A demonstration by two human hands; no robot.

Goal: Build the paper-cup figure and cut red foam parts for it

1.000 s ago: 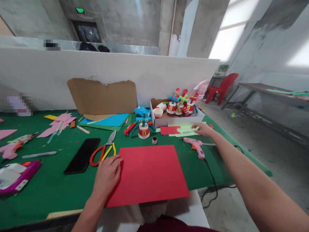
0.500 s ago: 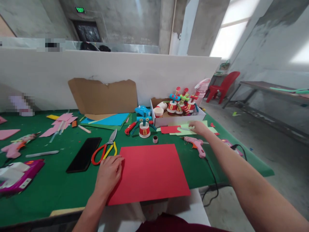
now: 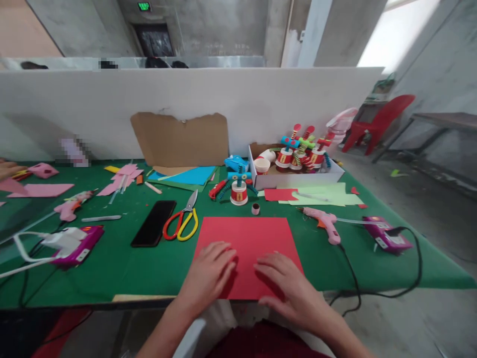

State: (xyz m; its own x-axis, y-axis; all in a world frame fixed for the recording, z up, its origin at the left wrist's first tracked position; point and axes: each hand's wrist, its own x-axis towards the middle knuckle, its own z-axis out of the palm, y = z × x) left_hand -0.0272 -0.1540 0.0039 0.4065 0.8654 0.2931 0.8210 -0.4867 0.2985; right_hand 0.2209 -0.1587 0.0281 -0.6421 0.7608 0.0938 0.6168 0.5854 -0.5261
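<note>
A red sheet of paper (image 3: 246,233) lies flat at the front of the green table, slightly over its near edge. My left hand (image 3: 213,266) rests on the left part of the sheet, fingers loosely stretched. Over its right part is my right hand (image 3: 285,281), fingers apart and thumb out; whether it touches the paper I cannot tell. Nothing shows in either hand. Just beyond the sheet stand a paper-cup figure (image 3: 239,193) with coiled arms and a small paper roll (image 3: 255,209). Scissors (image 3: 182,221) with red and yellow handles lie to the left.
A pink glue gun (image 3: 324,222) and purple power strip (image 3: 385,233) with a black cable lie right. Behind, a white box (image 3: 298,179) holds several cup figures. Left are a black phone (image 3: 153,223) and another glue gun (image 3: 70,208). Another person's hand (image 3: 7,170) shows at far left.
My right hand has come back from the pale green paper strips to the red sheet. My left hand has shifted from the sheet's left edge onto it. The view has turned left.
</note>
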